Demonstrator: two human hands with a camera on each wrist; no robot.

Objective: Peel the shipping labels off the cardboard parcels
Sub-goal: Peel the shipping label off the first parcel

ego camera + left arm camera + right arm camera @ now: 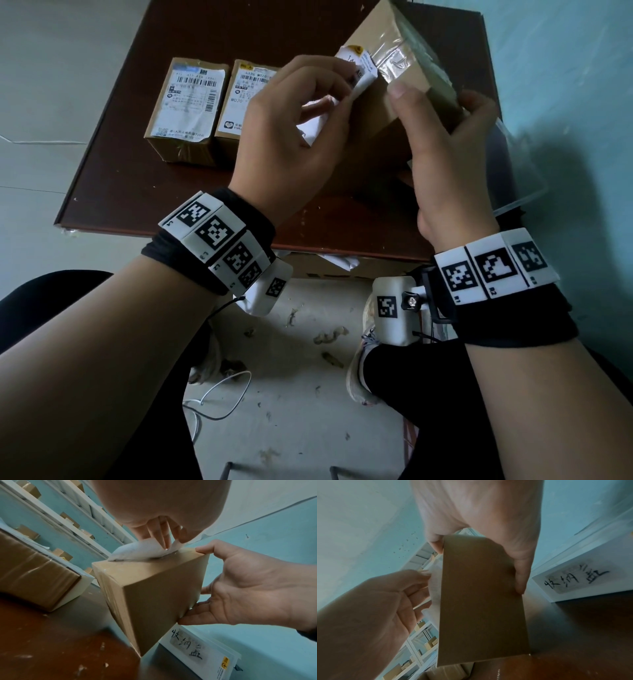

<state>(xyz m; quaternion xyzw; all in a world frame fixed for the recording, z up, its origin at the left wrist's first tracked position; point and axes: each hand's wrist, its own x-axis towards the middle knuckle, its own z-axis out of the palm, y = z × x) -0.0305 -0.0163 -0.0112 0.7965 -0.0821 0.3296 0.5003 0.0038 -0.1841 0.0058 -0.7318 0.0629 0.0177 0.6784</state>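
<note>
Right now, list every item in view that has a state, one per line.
Held parcel: tilted, one corner on the table.
Its label: partly peeled, crumpled.
Left hand: pinches the label.
Right hand: grips the held parcel.
Left parcel: lying flat, label on.
Middle parcel: lying flat, label on.

Tilted brown parcel (383, 113) with half-peeled white label (356, 73); two labelled parcels (186, 109) flat on table.
</note>
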